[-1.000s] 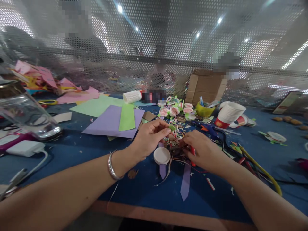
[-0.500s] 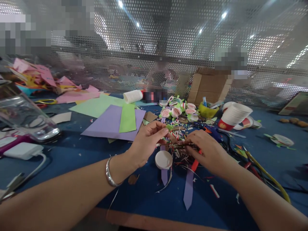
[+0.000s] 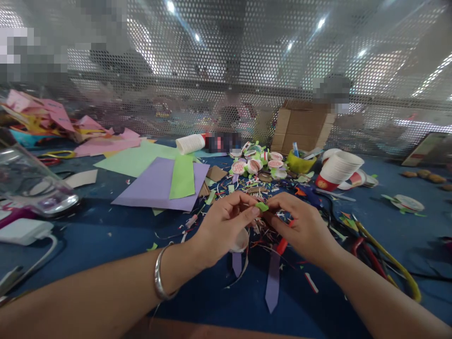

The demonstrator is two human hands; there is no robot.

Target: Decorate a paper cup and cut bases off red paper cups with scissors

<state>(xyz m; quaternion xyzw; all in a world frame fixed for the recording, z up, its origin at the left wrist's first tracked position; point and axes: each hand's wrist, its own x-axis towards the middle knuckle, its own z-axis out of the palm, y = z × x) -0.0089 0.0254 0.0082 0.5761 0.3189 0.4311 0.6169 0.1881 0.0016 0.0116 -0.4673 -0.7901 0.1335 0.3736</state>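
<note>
1. Over the middle of the blue tabletop [image 3: 123, 230], both hands come close together, and here is the action: a small bright-green scrap [image 3: 262, 206] sits right between them!
2. The left hand [image 3: 229, 226] has it, thumb and fingertips pinched on the scrap's near end, a silver bangle [image 3: 158, 275] round the wrist.
3. Across from it, the right hand [image 3: 300, 223] is curled, its fingertips right beside the scrap; whether they grip it, I cannot tell.
4. Look below that right palm: a red piece [image 3: 282, 245], partly hidden, just above a pointed purple strip [image 3: 272, 287].
5. Under the left hand, a shallow white cup base [image 3: 241, 241], half covered, with another purple strip [image 3: 237, 264] poking out below.
6. Out left, a green strip [image 3: 182, 176] lies across a purple sheet [image 3: 148, 188].
7. Beyond the hands, round paper pieces with green tabs [image 3: 254, 165] crowd together, a yellow bowl [image 3: 300, 163] close by on the right, then stacked paper cups [image 3: 341, 167], tilted.
</note>
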